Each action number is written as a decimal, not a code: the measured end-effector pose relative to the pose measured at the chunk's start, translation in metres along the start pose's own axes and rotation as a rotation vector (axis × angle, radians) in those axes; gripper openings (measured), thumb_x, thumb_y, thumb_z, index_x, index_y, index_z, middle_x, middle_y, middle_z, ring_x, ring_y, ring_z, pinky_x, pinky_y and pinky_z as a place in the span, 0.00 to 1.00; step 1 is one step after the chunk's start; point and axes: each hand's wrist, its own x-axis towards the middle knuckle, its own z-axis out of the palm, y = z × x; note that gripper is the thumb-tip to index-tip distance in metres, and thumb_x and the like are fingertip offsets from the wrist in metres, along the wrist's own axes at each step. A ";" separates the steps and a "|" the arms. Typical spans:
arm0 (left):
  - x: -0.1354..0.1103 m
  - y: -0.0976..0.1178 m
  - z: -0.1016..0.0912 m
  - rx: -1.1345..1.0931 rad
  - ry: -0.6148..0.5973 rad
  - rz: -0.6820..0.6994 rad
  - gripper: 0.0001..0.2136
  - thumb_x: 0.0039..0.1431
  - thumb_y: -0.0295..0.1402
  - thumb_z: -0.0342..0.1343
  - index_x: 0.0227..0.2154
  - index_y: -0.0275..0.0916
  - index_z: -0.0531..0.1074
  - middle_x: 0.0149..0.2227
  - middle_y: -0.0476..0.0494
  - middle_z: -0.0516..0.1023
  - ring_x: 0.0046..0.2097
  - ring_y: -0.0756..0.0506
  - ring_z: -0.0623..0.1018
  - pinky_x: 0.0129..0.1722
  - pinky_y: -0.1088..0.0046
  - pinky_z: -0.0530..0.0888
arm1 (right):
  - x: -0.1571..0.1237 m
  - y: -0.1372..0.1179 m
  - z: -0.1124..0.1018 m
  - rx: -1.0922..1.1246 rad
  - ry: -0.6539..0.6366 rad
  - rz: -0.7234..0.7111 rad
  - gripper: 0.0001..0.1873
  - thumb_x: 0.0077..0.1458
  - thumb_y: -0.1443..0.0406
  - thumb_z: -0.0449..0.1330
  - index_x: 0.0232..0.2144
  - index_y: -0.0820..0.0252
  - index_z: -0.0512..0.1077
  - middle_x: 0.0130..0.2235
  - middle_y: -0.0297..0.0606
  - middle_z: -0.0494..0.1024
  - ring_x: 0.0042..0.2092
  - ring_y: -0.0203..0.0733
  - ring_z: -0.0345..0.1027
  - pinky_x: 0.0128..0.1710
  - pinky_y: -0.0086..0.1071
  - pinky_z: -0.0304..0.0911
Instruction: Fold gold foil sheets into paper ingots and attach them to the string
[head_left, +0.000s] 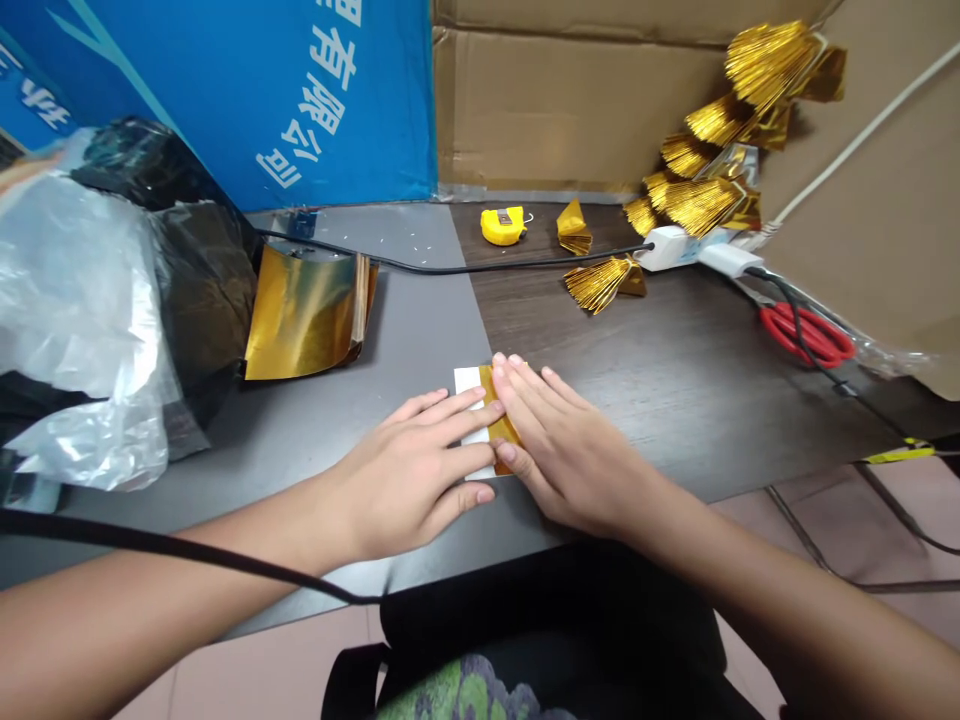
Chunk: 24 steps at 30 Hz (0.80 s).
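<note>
A small sheet of gold foil paper with a white back [471,381] lies on the table near its front edge. My left hand [409,470] lies flat on it, fingers stretched out to the right. My right hand [559,440] presses flat on the folded gold part [501,425], fingers together and pointing up-left, touching my left fingertips. Most of the sheet is hidden under both hands.
A stack of gold foil sheets [307,312] leans at the left beside black and clear plastic bags [97,300]. Several folded gold fans [600,282] lie at the back right, with a yellow tape measure [503,225], power strip [679,246], black cable [450,268] and red scissors [806,335].
</note>
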 end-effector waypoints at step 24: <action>0.000 -0.001 0.001 0.030 -0.008 -0.004 0.18 0.70 0.45 0.49 0.55 0.45 0.74 0.67 0.40 0.66 0.70 0.35 0.64 0.67 0.47 0.65 | -0.015 0.039 -0.016 -0.002 -0.076 -0.089 0.34 0.72 0.56 0.42 0.71 0.73 0.50 0.73 0.57 0.47 0.74 0.59 0.38 0.68 0.62 0.50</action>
